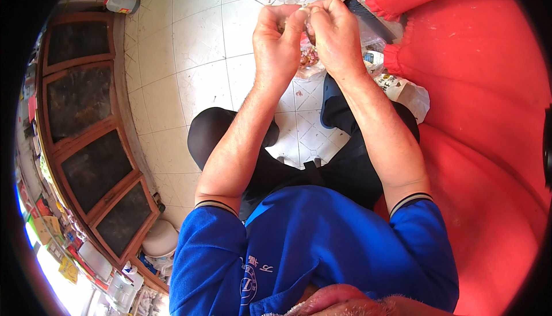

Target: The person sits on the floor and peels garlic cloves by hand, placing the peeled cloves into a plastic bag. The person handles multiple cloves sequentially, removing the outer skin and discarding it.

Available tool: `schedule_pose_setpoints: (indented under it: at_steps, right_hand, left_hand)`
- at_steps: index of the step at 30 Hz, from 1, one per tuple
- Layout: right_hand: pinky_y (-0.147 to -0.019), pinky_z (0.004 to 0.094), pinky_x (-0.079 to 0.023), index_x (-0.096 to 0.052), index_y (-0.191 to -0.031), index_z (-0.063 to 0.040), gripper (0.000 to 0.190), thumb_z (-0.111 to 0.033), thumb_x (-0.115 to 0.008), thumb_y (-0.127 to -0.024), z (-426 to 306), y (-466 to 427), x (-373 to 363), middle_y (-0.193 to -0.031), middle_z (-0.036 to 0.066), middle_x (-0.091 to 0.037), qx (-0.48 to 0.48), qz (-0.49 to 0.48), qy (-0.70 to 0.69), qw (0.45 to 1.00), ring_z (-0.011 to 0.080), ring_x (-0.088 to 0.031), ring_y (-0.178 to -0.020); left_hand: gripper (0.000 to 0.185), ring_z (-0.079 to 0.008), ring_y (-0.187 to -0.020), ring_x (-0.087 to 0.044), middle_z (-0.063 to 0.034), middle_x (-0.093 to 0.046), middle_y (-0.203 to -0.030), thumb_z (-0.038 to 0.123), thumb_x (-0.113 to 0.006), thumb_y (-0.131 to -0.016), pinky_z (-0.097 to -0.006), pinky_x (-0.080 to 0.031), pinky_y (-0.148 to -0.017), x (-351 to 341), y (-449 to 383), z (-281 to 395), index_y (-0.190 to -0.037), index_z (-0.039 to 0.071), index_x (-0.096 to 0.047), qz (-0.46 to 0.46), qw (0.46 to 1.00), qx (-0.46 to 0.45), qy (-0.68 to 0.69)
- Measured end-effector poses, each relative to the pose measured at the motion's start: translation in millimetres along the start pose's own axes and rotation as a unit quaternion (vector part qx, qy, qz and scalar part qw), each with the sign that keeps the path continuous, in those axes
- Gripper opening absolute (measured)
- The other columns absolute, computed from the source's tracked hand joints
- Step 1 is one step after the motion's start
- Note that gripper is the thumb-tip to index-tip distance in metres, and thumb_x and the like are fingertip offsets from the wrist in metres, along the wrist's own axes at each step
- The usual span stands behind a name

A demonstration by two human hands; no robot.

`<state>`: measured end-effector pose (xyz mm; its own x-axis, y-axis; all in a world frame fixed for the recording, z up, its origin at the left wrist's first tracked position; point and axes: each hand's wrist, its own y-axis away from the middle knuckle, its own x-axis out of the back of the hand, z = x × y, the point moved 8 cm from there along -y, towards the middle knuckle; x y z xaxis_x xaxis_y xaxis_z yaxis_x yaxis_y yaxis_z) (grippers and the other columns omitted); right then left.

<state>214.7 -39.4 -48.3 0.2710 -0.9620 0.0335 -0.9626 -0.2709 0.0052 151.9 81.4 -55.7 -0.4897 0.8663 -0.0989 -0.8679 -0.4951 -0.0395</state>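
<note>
Both my hands are raised close together at the top centre, over the tiled floor. The thumb and fingers of my left hand (279, 42) meet those of my right hand (337, 36) on a small pale piece (307, 9), too small to name. Beneath and between the hands, a clear plastic bag (312, 71) lies with small reddish-purple and pale pieces (308, 56), perhaps peelings, that my hands partly hide. My right hand's fingers curl inward, and their undersides are hidden.
A red cloth (478, 100) with a ruffled edge covers the right side. A white printed bag (405, 94) lies beside my right knee. Dark-panelled wooden cabinet doors (79, 96) line the left, with a white bucket (160, 237) by them. Plastic jugs (122, 4) stand at top left.
</note>
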Motion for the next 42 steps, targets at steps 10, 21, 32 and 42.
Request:
schedule_pose_setpoints:
  at_steps: [10, 21, 32, 42]
  right_hand:
    - [-0.06, 0.0246, -0.049, -0.062, -0.101, 0.002, 0.012, -0.01, -0.06, -0.102, 0.1, 2.1, -2.8, -0.077, 0.004, -0.067, -0.047, -0.035, -0.091, 0.994, 0.007, -0.059, -0.065]
    - [-0.063, 0.0292, -0.052, -0.06, -0.096, 0.002, 0.012, -0.01, -0.063, -0.097, 1.5, 1.7, 5.3, -0.078, 0.008, -0.068, -0.011, -0.004, 0.005, 1.0, 0.0115, -0.065, -0.07]
    - [-0.064, 0.0314, -0.052, -0.061, -0.093, 0.001, 0.011, -0.01, -0.063, -0.096, -2.2, 2.7, 7.0, -0.078, 0.008, -0.068, -0.015, -0.011, 0.02, 1.0, 0.0121, -0.064, -0.07]
    - [-0.075, 0.0389, -0.055, -0.067, -0.095, -0.001, 0.013, -0.013, -0.066, -0.092, 1.9, -0.4, 18.1, -0.086, 0.014, -0.072, 0.051, -0.085, 0.288, 0.952, 0.0272, -0.069, -0.082]
  left_hand:
    - [0.019, -0.0037, -0.073, -0.054, -0.001, -0.066, -0.091, 0.016, -0.063, -0.104, -0.0188, -0.045, -0.065, 0.6, -3.7, -9.0, -0.114, 0.0, -0.061, -0.006, 0.994, 0.068, 0.081]
    - [0.019, -0.0051, -0.079, -0.061, -0.0032, -0.068, -0.095, 0.015, -0.066, -0.103, -0.0211, -0.051, -0.069, -3.4, 2.7, -16.5, -0.115, 0.002, -0.062, -0.007, 0.999, 0.027, 0.016]
    - [0.016, -0.0082, -0.088, -0.064, -0.0039, -0.069, -0.107, 0.014, -0.065, -0.103, -0.0231, -0.053, -0.076, -6.6, -3.5, -19.8, -0.115, 0.003, -0.065, -0.077, 0.983, 0.096, 0.133]
    - [0.02, -0.0064, -0.078, -0.054, -0.0038, -0.068, -0.1, 0.018, -0.067, -0.102, -0.0202, -0.043, -0.064, 27.0, -22.0, -30.9, -0.116, 0.003, -0.067, -0.011, 0.967, 0.126, 0.222]
